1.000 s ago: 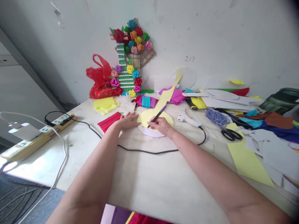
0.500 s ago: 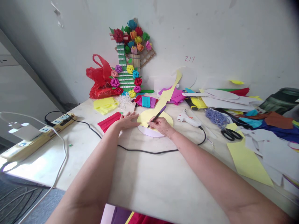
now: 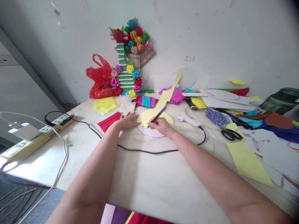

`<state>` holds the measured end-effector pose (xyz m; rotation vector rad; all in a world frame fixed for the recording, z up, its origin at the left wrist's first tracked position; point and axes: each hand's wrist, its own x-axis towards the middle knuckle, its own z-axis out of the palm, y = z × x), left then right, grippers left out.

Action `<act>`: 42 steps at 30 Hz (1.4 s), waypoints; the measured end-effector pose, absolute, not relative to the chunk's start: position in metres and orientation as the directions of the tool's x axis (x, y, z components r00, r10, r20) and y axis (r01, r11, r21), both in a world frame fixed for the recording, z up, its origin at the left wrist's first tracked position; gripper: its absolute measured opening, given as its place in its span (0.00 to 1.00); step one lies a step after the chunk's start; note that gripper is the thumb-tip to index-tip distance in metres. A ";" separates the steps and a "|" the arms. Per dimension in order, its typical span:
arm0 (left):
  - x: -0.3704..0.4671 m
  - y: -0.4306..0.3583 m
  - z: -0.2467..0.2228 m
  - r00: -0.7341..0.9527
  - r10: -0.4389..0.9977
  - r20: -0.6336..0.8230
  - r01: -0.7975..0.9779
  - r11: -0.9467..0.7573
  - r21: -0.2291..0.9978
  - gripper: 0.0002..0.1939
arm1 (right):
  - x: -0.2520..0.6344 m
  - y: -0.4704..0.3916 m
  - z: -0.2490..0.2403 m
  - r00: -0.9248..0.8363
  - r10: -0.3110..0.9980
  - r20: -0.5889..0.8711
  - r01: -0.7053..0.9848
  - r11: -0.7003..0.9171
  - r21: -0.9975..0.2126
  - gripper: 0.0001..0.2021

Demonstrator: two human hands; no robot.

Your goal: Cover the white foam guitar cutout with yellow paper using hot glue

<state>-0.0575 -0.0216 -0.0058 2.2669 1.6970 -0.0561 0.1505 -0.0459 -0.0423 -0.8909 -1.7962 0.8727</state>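
In my right hand is a dark pen with a purple end, its tip down at the lower edge of a yellow guitar-shaped paper cutout. Under that cutout, a pale lilac paper piece shows along the near side. My left hand lies flat with fingers stretched, its fingertips at the cutout's left edge. A folded red crepe paper sits just left of that hand. Beyond the cutout lies a purple, red and blue paper bundle.
A white glue gun rests to the right, its black cord crossing before my hands. Black scissors and paper scraps lie farther right. A power strip is at left; a flower-covered paper guitar leans on the wall.
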 end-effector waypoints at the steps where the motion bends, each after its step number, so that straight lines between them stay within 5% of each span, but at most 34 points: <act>1: -0.057 -0.022 -0.005 0.296 0.930 -0.217 0.943 -0.249 0.219 0.43 | 0.151 -0.046 -0.042 -0.317 0.852 0.417 0.208 0.492 -0.845 0.12; 17: -0.056 -0.028 -0.001 0.301 0.931 -0.209 0.943 -0.257 0.214 0.42 | 0.152 -0.058 -0.035 -0.383 0.746 0.546 0.533 0.660 -0.528 0.09; 42: -0.057 -0.024 -0.004 0.306 0.928 -0.210 0.939 -0.259 0.225 0.42 | 0.152 -0.058 -0.036 -0.384 0.736 0.558 0.524 0.671 -0.524 0.09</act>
